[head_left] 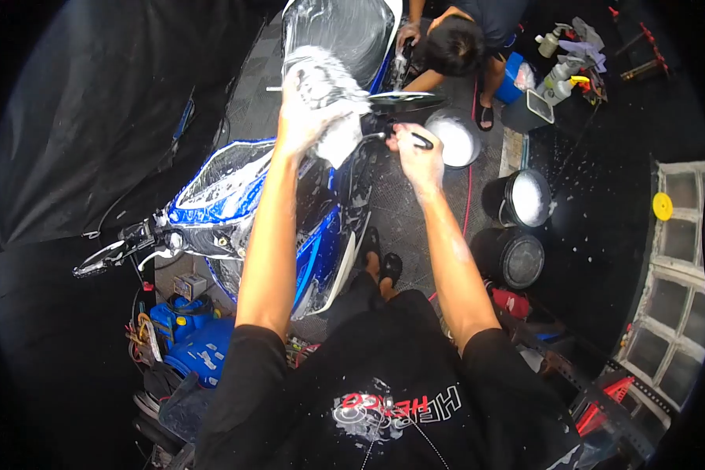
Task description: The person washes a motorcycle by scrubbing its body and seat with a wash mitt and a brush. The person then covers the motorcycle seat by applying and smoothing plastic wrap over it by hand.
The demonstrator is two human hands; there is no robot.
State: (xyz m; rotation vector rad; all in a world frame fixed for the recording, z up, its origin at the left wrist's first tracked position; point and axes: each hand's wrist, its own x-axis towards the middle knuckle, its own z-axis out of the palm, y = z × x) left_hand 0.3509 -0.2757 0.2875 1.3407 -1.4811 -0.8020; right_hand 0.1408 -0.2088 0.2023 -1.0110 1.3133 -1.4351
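Nearest the camera, a black T-shirt with red and white lettering [446, 384] is showing patches of white foam across its front. A blue plastic drum [205, 348] is lying to the left, streaked with foam. Both bare arms are stretching forward: the left hand [298, 121] is grasping a shaggy, grey-and-white wash cloth [325, 78], soaked in suds, and is raising it over a blue-and-white motorcycle [247, 196] — whether the cloth is touching the bodywork, I cannot tell. The right hand [419, 157] is curling around a black handlebar part [422, 142], to the right of the cloth. Foam is coating the motorcycle's front panel. To the right, a lidded black bucket [523, 261] and an open black bucket of foam [528, 199] are standing near each other, while another foam-filled bucket [454, 142] is sitting just beyond the right hand. Farthest off, a co-worker in dark clothing [456, 47] is bending beside a foam-smeared panel [341, 27] — and plastic spray bottles [558, 88] are standing in a cluster near the wall.
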